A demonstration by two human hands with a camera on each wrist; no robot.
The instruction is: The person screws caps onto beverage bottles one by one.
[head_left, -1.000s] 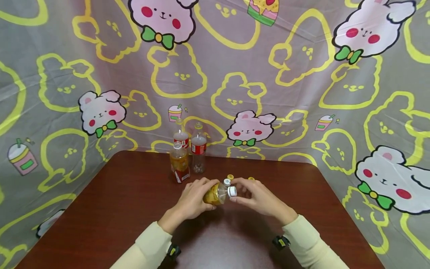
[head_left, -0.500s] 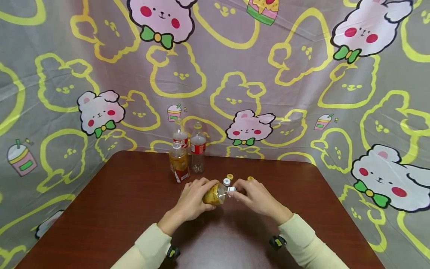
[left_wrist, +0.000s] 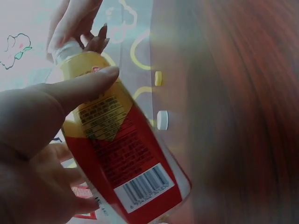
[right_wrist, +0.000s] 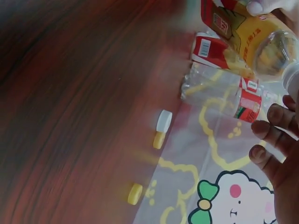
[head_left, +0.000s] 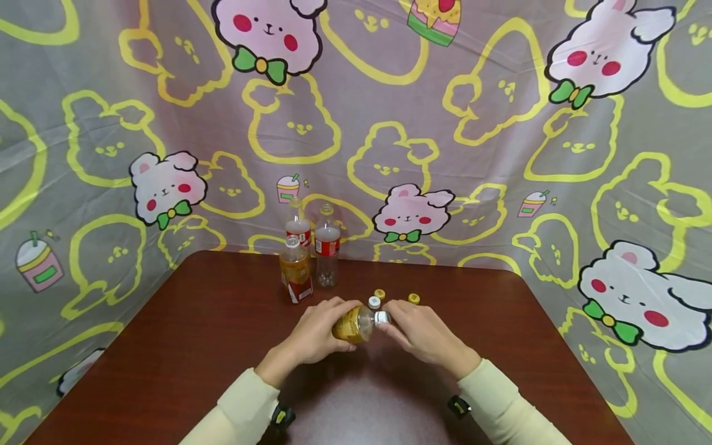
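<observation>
My left hand (head_left: 314,334) grips a plastic bottle (head_left: 349,326) with a yellow and red label, held tilted with its neck to the right. In the left wrist view the thumb lies across the label, above a barcode. A white cap (head_left: 382,317) sits on the bottle's neck. My right hand (head_left: 428,334) pinches this cap between thumb and fingers; the fingertips' far side is hidden in the head view. The right wrist view shows the cap at its right edge, with several fingers (right_wrist: 268,130) curled below it.
A similar capped bottle (head_left: 296,272) stands at the back left of the brown table (head_left: 222,346). Behind it are two clear bottles with red labels, one (head_left: 327,247) to its right. A loose white cap (head_left: 374,302) and two yellow caps (head_left: 414,298) lie beyond my hands.
My right thumb and fingers have come in onto the bottle's white cap, and that hand has turned a little. My left hand and the bottle have hardly moved.
</observation>
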